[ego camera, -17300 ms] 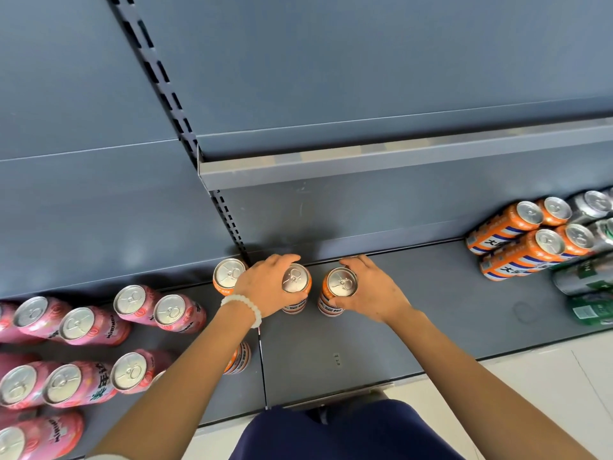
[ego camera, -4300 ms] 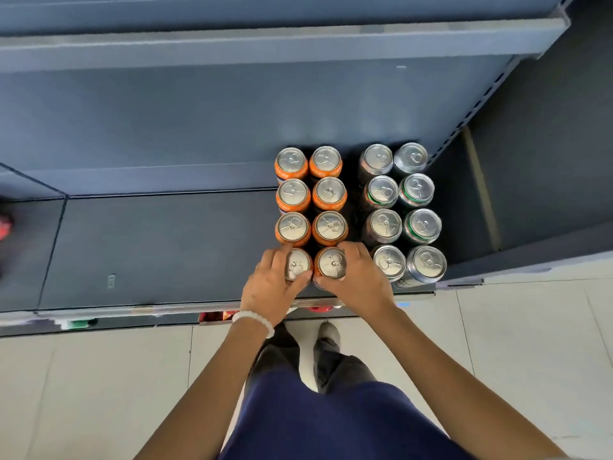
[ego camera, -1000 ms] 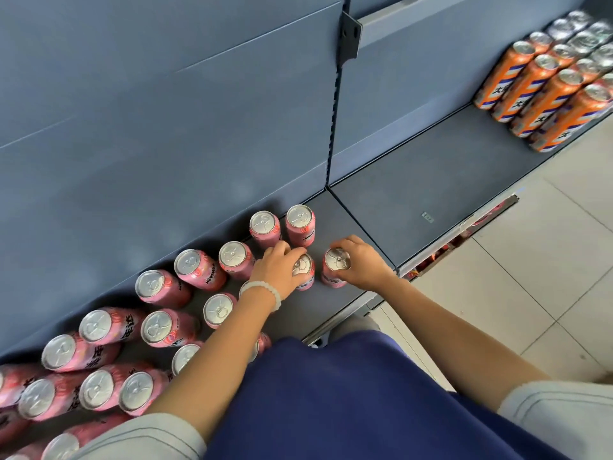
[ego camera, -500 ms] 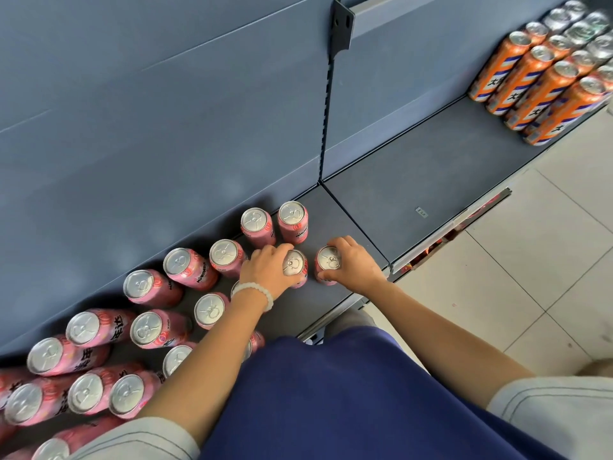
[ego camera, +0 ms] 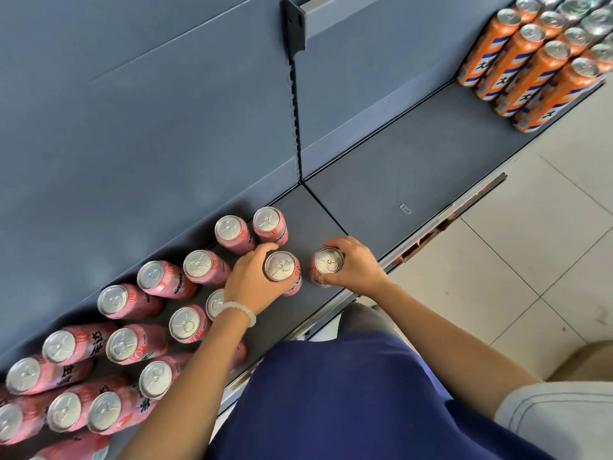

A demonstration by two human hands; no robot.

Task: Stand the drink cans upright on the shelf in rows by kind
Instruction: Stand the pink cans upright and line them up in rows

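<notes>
Pink drink cans (ego camera: 205, 268) crowd the left part of the grey bottom shelf (ego camera: 391, 180), most of them upright with silver lids up. About eighteen pink lids or bodies show; those at the far left edge are cut off or blurred, so the count is not exact. One pink can near the back wall reads "MIRINDA" along its side, and several at the near left carry large dark Chinese characters that are only partly legible.

Two of these pink cans are in the hands, near the shelf's front edge, just left of the seam between two shelf sections. The left hand (ego camera: 252, 280), with a pale bead bracelet (ego camera: 239, 311) on its wrist, grips a pink can (ego camera: 282, 267), fingers (ego camera: 257, 252) curled round its left side. The right hand (ego camera: 356, 265) holds another pink can (ego camera: 326, 264) just to the right, fingers curled over its far rim and thumb at the near side. The two held cans stand apart, with bare shelf between them.

Well apart, at the far right end of the shelf, stand orange cans (ego camera: 517, 59) with white and blue stripes and dark Chinese writing; about eight lids can be seen. Silver cans (ego camera: 597, 21) with green marks sit beyond them, cut off by the frame, number unclear.

A small white sticker (ego camera: 405, 209) lies on the bare shelf, its print too small to read. Pale floor tiles (ego camera: 537, 267) lie to the right.
</notes>
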